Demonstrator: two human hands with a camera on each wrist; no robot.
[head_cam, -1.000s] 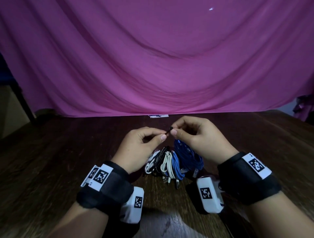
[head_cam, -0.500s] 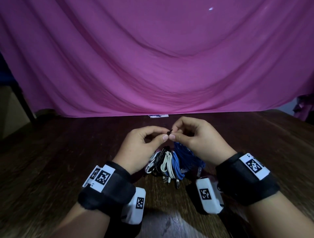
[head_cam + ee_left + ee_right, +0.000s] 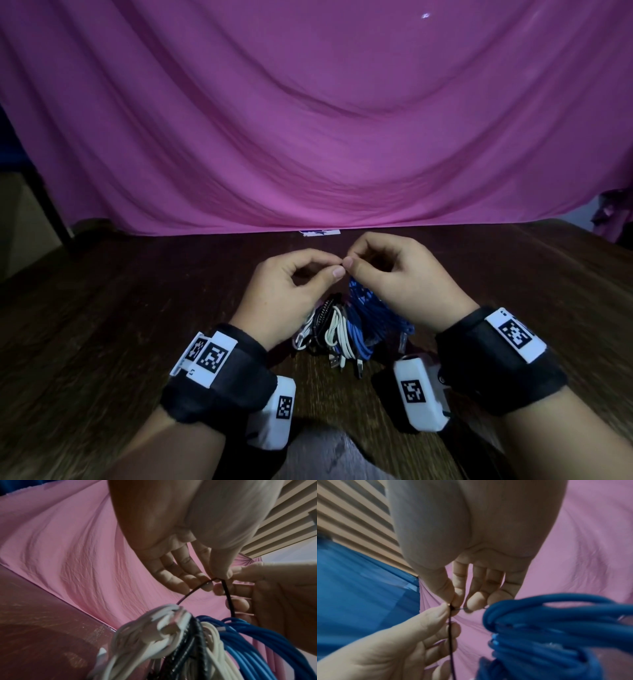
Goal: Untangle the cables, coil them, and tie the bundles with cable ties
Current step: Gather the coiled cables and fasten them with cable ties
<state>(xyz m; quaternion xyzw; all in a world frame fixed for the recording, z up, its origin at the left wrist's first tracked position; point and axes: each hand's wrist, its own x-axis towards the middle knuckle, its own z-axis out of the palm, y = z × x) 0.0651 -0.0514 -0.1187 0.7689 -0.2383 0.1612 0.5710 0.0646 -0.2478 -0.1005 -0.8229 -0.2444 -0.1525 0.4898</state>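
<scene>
**Both hands pinch a black cable tie above the cable bundles**

Above the middle of the dark wooden table, the left hand and the right hand meet thumb to thumb, fingertips touching. Each hand pinches a thin black cable tie between thumb and forefinger; the remaining fingers of both hands are curled loosely inward. From the left wrist view, the tie forms a narrow arch: one leg runs down toward the white cable bundle, the other drops to the blue cable bundle, with the top of the arch caught at the pinch. From the right wrist view, the tie hangs as a straight dark strand between the left thumb and fingers, and a short thin tip juts sideways from the pinch toward the right middle finger.

Beneath the hands, the bundles sit on the table side by side and touching: white cables on the left, a black braided cable next, more white loops, then the coiled blue cable on the right, partly raised toward the right hand. Several plug ends point toward the person. Whether the tie is already locked cannot be told.

Behind the table hangs a pink cloth, with a small white card at its lower edge. Both wrists wear black straps carrying white marker blocks
</scene>
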